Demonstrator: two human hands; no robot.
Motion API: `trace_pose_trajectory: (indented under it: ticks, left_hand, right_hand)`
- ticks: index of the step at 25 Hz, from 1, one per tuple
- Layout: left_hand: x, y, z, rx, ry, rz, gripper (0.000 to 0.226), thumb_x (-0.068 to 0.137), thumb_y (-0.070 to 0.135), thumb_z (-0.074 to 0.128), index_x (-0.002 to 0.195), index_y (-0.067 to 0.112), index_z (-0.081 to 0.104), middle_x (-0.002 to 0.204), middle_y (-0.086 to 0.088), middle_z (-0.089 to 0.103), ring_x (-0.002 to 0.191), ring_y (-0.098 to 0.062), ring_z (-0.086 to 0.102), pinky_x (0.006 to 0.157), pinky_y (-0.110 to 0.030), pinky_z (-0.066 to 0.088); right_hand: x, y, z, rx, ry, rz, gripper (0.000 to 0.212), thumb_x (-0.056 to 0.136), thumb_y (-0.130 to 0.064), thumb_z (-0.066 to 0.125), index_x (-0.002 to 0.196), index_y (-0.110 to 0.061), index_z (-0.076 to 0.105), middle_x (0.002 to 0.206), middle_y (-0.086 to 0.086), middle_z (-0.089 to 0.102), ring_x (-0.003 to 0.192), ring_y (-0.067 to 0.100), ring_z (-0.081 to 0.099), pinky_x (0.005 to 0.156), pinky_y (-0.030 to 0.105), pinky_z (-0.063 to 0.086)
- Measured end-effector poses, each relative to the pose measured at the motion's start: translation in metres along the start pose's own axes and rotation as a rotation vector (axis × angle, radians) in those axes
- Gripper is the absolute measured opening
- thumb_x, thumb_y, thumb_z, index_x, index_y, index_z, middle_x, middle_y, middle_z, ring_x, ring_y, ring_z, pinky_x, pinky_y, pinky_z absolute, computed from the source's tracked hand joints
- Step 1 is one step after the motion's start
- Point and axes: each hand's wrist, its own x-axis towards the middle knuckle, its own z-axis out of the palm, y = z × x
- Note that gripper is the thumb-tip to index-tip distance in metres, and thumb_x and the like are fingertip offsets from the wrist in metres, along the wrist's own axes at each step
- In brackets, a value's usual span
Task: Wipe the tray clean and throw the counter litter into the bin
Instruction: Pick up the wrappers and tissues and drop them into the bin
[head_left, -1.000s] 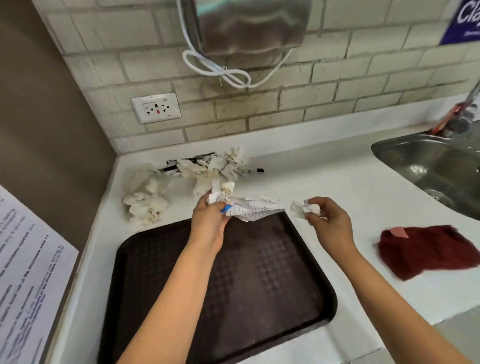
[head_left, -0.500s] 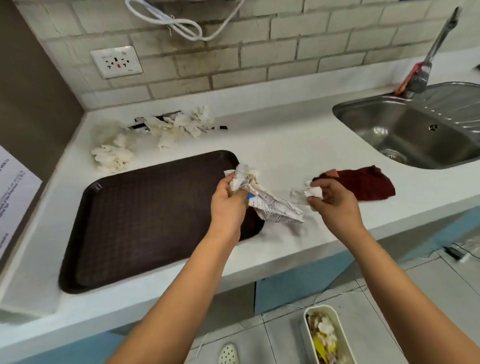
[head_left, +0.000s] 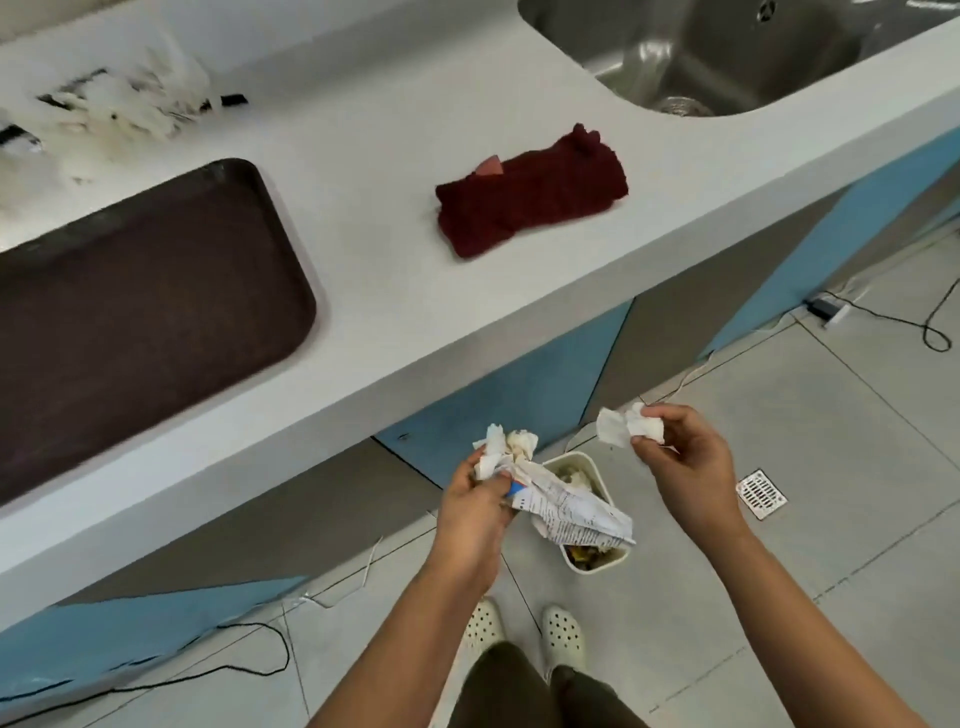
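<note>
My left hand (head_left: 475, 512) grips a crumpled printed paper with tissue (head_left: 561, 499), held just above a small cream bin (head_left: 597, 564) on the floor. My right hand (head_left: 685, 457) pinches a small white tissue wad (head_left: 623, 426) to the right of the bin and higher. The dark brown tray (head_left: 145, 317) lies on the white counter (head_left: 389, 270) at the left. More crumpled white tissue litter (head_left: 114, 114) sits behind the tray near the wall. A dark red cloth (head_left: 530, 192) lies on the counter right of the tray.
A steel sink (head_left: 727, 47) is set in the counter at the top right. Blue and grey cabinet fronts (head_left: 519, 415) stand below the counter edge. A floor drain (head_left: 761, 493) and loose cables (head_left: 909, 317) lie on the tiled floor. My shoes (head_left: 524, 629) are by the bin.
Both hands carried their paper litter off the counter and down over the floor bin. My view tilted down from the wall and tray to the floor.
</note>
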Motion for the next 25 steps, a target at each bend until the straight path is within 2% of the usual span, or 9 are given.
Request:
trace_pose_trajectory:
  ticks: [4,6,9,11,13,15,18,20,25]
  left_hand:
    - [0.078,-0.039,-0.007,0.076,0.101,-0.093,0.037,0.092,-0.01,0.043,0.126,0.005,0.048,0.091,-0.006,0.061,0.078,-0.018,0.061,0.056,-0.02,0.056]
    - [0.115,-0.067,-0.007,0.121,0.096,-0.132,0.038,0.091,-0.01,0.043,0.126,0.005,0.049,0.091,-0.008,0.063,0.079,-0.019,0.061,0.059,-0.022,0.056]
    - [0.171,-0.111,-0.011,0.192,0.076,-0.161,0.036,0.091,-0.01,0.044,0.123,0.003,0.052,0.104,-0.015,0.063,0.083,-0.022,0.061,0.067,-0.027,0.056]
    - [0.207,-0.14,-0.016,0.199,0.092,-0.153,0.034,0.091,-0.011,0.043,0.12,0.003,0.053,0.109,-0.018,0.06,0.082,-0.022,0.06,0.061,-0.024,0.056]
    - [0.238,-0.166,-0.018,0.23,0.11,-0.141,0.033,0.09,-0.012,0.043,0.117,0.004,0.054,0.109,-0.017,0.059,0.082,-0.021,0.06,0.059,-0.024,0.056]
    - [0.265,-0.192,-0.016,0.299,0.118,-0.126,0.032,0.09,-0.011,0.045,0.113,0.009,0.054,0.107,-0.014,0.059,0.086,-0.022,0.059,0.063,-0.025,0.053]
    - [0.305,-0.231,-0.007,0.405,0.081,-0.089,0.033,0.09,-0.008,0.048,0.118,0.009,0.054,0.109,-0.012,0.06,0.094,-0.023,0.058,0.067,-0.025,0.053]
    - [0.328,-0.258,0.0,0.518,0.083,-0.074,0.031,0.089,-0.004,0.051,0.115,0.013,0.055,0.115,-0.013,0.06,0.098,-0.024,0.059,0.081,-0.035,0.053]
    - [0.381,-0.316,0.01,0.797,-0.052,-0.255,0.05,0.092,0.01,0.049,0.139,0.023,0.038,0.132,-0.007,0.052,0.114,-0.025,0.053,0.095,-0.038,0.043]
  right_hand:
    - [0.009,0.097,-0.014,-0.017,0.14,0.226,0.035,0.081,0.009,0.061,0.083,-0.025,0.059,0.087,0.007,0.064,0.067,0.011,0.058,0.055,0.009,0.048]
    - [0.014,0.148,-0.013,-0.039,0.168,0.315,0.035,0.08,0.009,0.061,0.081,-0.026,0.059,0.087,0.007,0.064,0.071,0.025,0.057,0.054,0.011,0.047]
    - [0.023,0.224,-0.003,-0.097,0.158,0.424,0.036,0.078,0.009,0.063,0.078,-0.027,0.061,0.083,0.006,0.063,0.069,0.026,0.053,0.051,0.01,0.043]
    - [0.028,0.268,0.005,-0.116,0.168,0.462,0.041,0.076,0.008,0.064,0.074,-0.032,0.063,0.086,0.008,0.064,0.069,0.023,0.054,0.056,0.013,0.046]
    - [0.03,0.305,0.01,-0.11,0.214,0.474,0.047,0.075,0.006,0.066,0.07,-0.04,0.066,0.092,0.008,0.065,0.075,0.025,0.057,0.068,0.027,0.05]
    - [0.029,0.332,0.012,-0.109,0.242,0.473,0.05,0.075,0.005,0.067,0.073,-0.045,0.066,0.095,0.01,0.065,0.075,0.025,0.058,0.069,0.031,0.051]
    - [0.032,0.368,0.011,-0.136,0.256,0.498,0.043,0.077,0.006,0.064,0.078,-0.037,0.062,0.096,0.012,0.063,0.068,0.019,0.057,0.058,0.014,0.047]
    - [0.035,0.39,0.014,-0.173,0.255,0.537,0.037,0.078,0.003,0.064,0.08,-0.033,0.061,0.096,0.013,0.063,0.069,0.02,0.056,0.054,0.011,0.045]
    - [0.059,0.435,0.034,-0.204,0.225,0.579,0.019,0.082,-0.002,0.06,0.087,-0.02,0.06,0.101,0.015,0.064,0.084,0.028,0.058,0.065,0.024,0.042]
